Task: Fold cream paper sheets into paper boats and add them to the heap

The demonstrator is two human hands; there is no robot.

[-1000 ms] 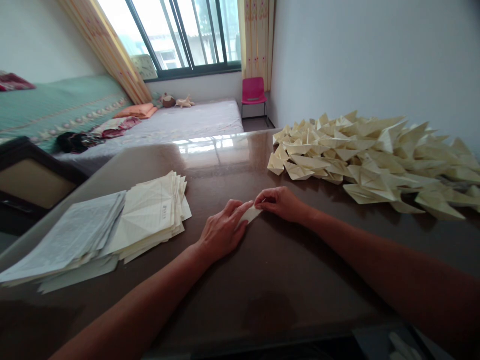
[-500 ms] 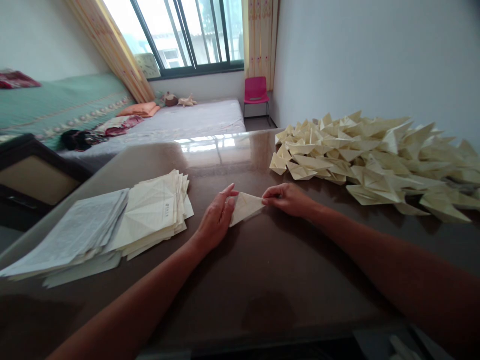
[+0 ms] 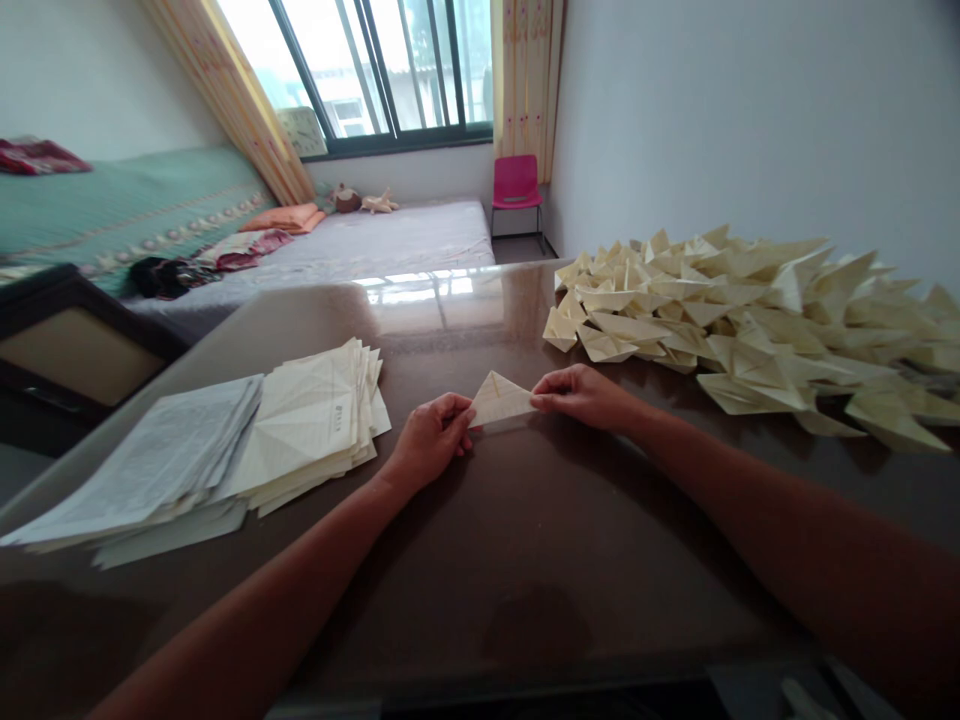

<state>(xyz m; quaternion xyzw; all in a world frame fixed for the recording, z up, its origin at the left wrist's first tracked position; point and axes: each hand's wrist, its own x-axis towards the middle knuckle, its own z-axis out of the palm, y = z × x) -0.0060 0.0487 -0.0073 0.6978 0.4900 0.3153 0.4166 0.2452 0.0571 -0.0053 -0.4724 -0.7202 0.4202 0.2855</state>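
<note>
Both my hands hold one small folded triangle of cream paper (image 3: 498, 399) just above the dark glossy table (image 3: 525, 540). My left hand (image 3: 429, 440) pinches its left corner with curled fingers. My right hand (image 3: 583, 396) pinches its right corner. The triangle stands up with its point toward the window. A big heap of folded paper boats (image 3: 750, 320) lies to the right of my right hand. To the left of my left hand lies a fanned stack of flat cream sheets (image 3: 300, 425), beside printed pages (image 3: 150, 465).
A bed (image 3: 315, 250) with clothes and small toys stands beyond the table, below a window (image 3: 375, 70). A pink chair (image 3: 517, 185) sits in the far corner. A dark cabinet (image 3: 67, 350) stands at the left. The white wall (image 3: 750, 110) runs along the right.
The paper was pressed flat under my hands on the table. It is now lifted and held upright as a triangle, and my left hand has gone from flat to a pinch.
</note>
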